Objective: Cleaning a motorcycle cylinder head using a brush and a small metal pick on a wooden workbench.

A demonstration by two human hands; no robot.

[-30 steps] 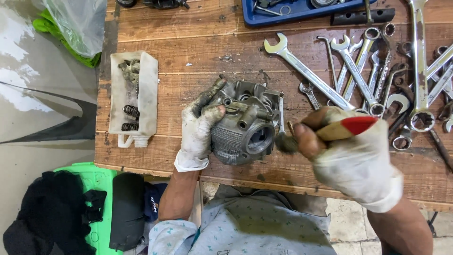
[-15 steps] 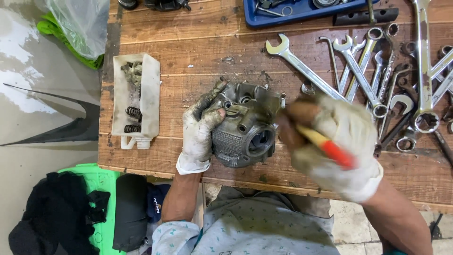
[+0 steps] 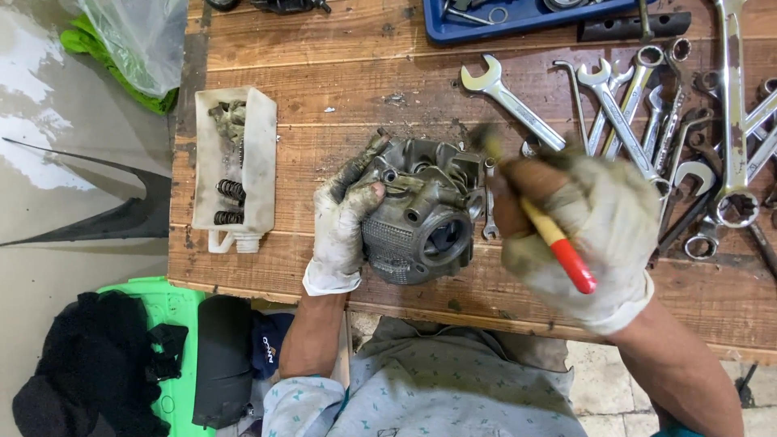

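The grey cast-metal engine part [image 3: 421, 214] you are working on lies near the front edge of the worn wooden plank counter [image 3: 324, 57], just in front of your chest. It is grimy, with ribbed fins low on its near face, a round port opening toward you and several small bosses and holes along its top. Your left hand [image 3: 344, 222], in a dirty white glove, is clasped around its left side, thumb pressed on the upper face. Your right hand [image 3: 579, 226], also gloved, is closed around a slim tool with a yellow and red handle [image 3: 558, 243]; its far end points at the upper right corner of the part, but that tip is blurred and you cannot tell whether it touches.

To the left on the counter sits a cut-open white plastic jug [image 3: 235, 166] lying on its side, holding dark coil springs and other small greasy pieces. At the far edge a blue plastic tray [image 3: 518, 18] holds a few metal tools. A clear plastic bag [image 3: 137, 36] with something green beneath it hangs past the counter's left corner.

A spread of steel combination wrenches [image 3: 647, 105] covers the right side of the counter, with one long open-end wrench [image 3: 510, 101] lying just behind the part. Below the counter on the left you have a green plastic stool [image 3: 170, 311] with black cloth [image 3: 89, 368] heaped on it, standing on a wet concrete floor [image 3: 48, 162].
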